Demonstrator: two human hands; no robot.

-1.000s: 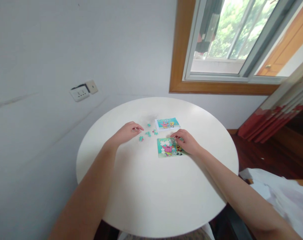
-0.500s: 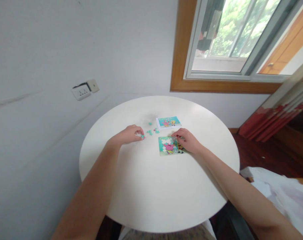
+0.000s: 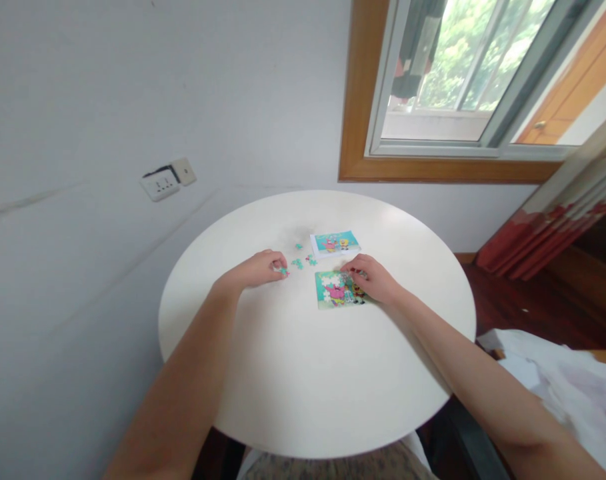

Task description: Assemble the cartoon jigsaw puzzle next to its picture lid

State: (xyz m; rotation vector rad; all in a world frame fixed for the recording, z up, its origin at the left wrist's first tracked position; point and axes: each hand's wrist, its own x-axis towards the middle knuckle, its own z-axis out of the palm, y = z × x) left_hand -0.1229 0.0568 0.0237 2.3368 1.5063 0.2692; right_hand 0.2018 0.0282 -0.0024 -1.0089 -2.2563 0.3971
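Note:
A jigsaw puzzle (image 3: 335, 297) lies partly filled on the white table, showing a pink and a yellow cartoon figure, with pale gaps at its upper left. Over its upper right part is my right hand (image 3: 371, 277), fingers pinched together at the top edge; whatever they grip is hidden. My left hand (image 3: 263, 268) rests on the table to the left, thumb and fingers closed on a small teal jigsaw piece (image 3: 285, 272). Several loose jigsaw pieces (image 3: 297, 264) lie between the hands. Behind the puzzle is a picture card (image 3: 339, 243) with the same figures.
The round white table (image 3: 283, 380) stands near a wall with a power socket (image 3: 161, 185). A wood-framed window (image 3: 437, 169) is at the back right, beside a red and cream curtain (image 3: 527, 230). White bags or cloth (image 3: 537, 373) lie at the right.
The whole view has shifted slightly. Both hands stay nearly in place, the left at the loose piece and the right over the puzzle's upper edge.

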